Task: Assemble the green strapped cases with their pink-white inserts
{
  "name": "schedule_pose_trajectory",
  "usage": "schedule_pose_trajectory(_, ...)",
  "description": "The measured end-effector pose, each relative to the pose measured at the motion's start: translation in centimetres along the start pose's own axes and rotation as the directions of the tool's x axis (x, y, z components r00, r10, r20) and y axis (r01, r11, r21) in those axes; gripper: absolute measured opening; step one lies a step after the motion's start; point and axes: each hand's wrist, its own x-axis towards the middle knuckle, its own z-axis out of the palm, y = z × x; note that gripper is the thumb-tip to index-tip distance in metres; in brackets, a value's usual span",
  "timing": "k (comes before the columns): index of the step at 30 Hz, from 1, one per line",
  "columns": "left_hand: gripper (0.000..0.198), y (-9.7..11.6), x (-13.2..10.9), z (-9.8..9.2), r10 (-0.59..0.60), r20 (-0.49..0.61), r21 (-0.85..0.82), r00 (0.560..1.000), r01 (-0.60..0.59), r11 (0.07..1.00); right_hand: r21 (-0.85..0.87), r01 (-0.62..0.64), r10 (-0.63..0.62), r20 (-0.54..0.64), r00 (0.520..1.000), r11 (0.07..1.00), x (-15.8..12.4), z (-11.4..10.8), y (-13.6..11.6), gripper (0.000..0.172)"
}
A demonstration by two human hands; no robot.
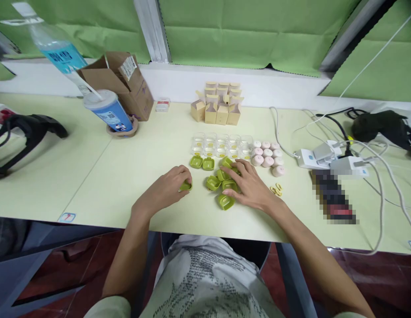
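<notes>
My left hand is closed on a small green plastic case, partly hidden under the fingers, low over the table. Fingers spread, my right hand lies over a loose cluster of similar green cases, touching some and covering part of them. One green case sits at the near side of the cluster. Two more green cases stand side by side left of it. Behind these are rows of clear plastic cases with yellow marks. Pinkish-white rolls stand in rows to the right, near small yellow rings.
Small open cardboard boxes stand at the back by the wall. Left are a brown carton, a blue cup and a tall bottle. On the right lie power strips, white cables and a pixelated dark object.
</notes>
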Motion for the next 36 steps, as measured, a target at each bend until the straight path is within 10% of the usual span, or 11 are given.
schedule_pose_trajectory(5,0.031,1.4,0.8,1.0,0.165,-0.168,0.085,0.972,-0.152,0.985,-0.048,-0.062,0.065,0.064,0.996,0.997,-1.7,0.4,-1.2,0.105)
schedule_pose_trajectory(13,0.09,5.1,2.0,4.0,0.28,-0.076,0.057,0.957,-0.277,0.959,-0.158,-0.087,0.089,0.007,0.996,0.984,-3.0,1.3,-3.8,0.106)
schedule_pose_trajectory(23,0.08,5.6,2.6,5.1,0.288,-0.061,-0.212,0.956,-0.294,0.932,-0.18,-0.092,0.07,-0.127,0.989,0.979,-5.8,1.8,-3.9,0.092)
schedule_pose_trajectory(30,0.064,1.5,-0.1,2.1,0.137,-0.189,-0.02,0.972,-0.143,0.989,-0.17,-0.064,0.025,-0.221,0.975,0.983,-6.0,0.8,-2.9,0.095)
schedule_pose_trajectory(36,0.045,-0.7,-0.9,2.8,0.006,-0.284,-0.065,0.959,-0.026,0.998,-0.09,0.009,-0.055,-0.516,0.855,0.996,-4.3,-2.0,-3.6,0.034)
